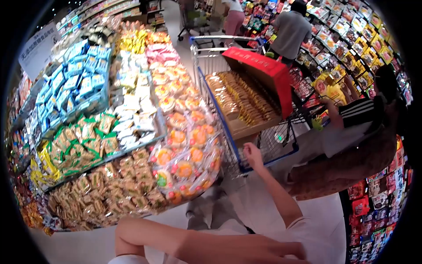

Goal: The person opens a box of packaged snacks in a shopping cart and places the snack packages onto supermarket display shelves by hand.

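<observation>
My right hand (253, 155) is raised over the near end of a shopping cart (268, 162), its fingers curled closed. Nothing shows in it, and it seems apart from the cart's blue rim. Inside the cart lies an open cardboard box with a red lid (283, 88), holding rows of yellow-and-brown packaged snacks (246, 94). My left forearm crosses low in front of my body. The left hand (283, 248) is near my right upper arm, fingers loosely stretched and slightly blurred, with nothing visible in it.
To the left stands a display of bagged snacks (189, 154), with blue packets (74, 79) and a sign (40, 49). At the right, a person in a striped sleeve (362, 110) is close to the cart. Another person (292, 33) faces the packed shelves (347, 31).
</observation>
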Demonstrator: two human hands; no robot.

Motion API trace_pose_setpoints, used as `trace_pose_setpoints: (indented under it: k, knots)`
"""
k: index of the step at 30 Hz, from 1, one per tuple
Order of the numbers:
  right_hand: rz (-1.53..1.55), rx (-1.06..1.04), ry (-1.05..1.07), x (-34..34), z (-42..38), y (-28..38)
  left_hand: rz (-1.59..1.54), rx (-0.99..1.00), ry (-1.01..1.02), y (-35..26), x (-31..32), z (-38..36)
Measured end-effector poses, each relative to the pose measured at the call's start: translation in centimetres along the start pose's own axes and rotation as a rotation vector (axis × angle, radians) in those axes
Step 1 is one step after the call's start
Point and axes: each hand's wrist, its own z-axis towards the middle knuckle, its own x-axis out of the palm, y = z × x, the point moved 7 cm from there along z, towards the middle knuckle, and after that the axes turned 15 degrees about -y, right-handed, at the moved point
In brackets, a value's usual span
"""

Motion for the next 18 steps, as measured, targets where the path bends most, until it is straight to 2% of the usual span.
trace_pose_setpoints:
  k: [1,2,3,4,6,8,9,11,12,14,15,17,18]
  knots:
    - [0.070,0.022,-0.011,-0.3,1.7,2.1,0.047,-0.020,0.037,1.3,0.1,-0.2]
    - [0.060,-0.090,-0.007,-0.1,3.6,2.9,0.038,-0.068,-0.013,3.0,-0.7,-0.7]
    - [-0.039,-0.115,0.046,0.8,5.8,3.2,0.026,-0.115,-0.064,4.8,-1.5,-1.3]
    - [-0.088,-0.214,0.036,1.1,7.7,4.3,0.005,-0.275,-0.055,6.4,-3.1,-1.3]
    - [-0.070,-0.305,0.106,3.5,12.0,3.5,0.180,-0.304,-0.321,11.2,-5.7,-3.6]
    - [-0.271,-0.496,0.220,6.6,15.4,2.8,0.441,-0.628,-0.260,15.4,-8.3,-5.5]
    - [-0.260,-0.514,0.226,7.6,17.3,1.9,0.460,-0.622,-0.271,17.2,-8.9,-6.3]
    - [-0.347,-0.666,0.390,10.8,18.8,0.6,0.284,-0.869,-0.748,21.8,-12.1,-10.9]
    - [-0.327,-0.679,0.405,11.7,19.3,0.2,0.303,-0.870,-0.769,23.7,-13.0,-11.8]
    - [-0.487,-0.780,0.428,12.9,19.4,-0.4,0.347,-0.992,-0.928,27.8,-15.4,-14.3]
    - [-0.530,-0.790,0.446,12.8,19.5,0.0,0.354,-0.990,-0.943,30.0,-16.7,-15.1]
    - [-0.503,-0.856,0.401,13.3,19.7,-0.7,0.734,-0.999,-0.875,33.6,-19.5,-16.8]
    - [-0.483,-0.907,0.346,13.1,19.5,-0.9,0.731,-1.004,-0.889,35.3,-20.4,-16.9]
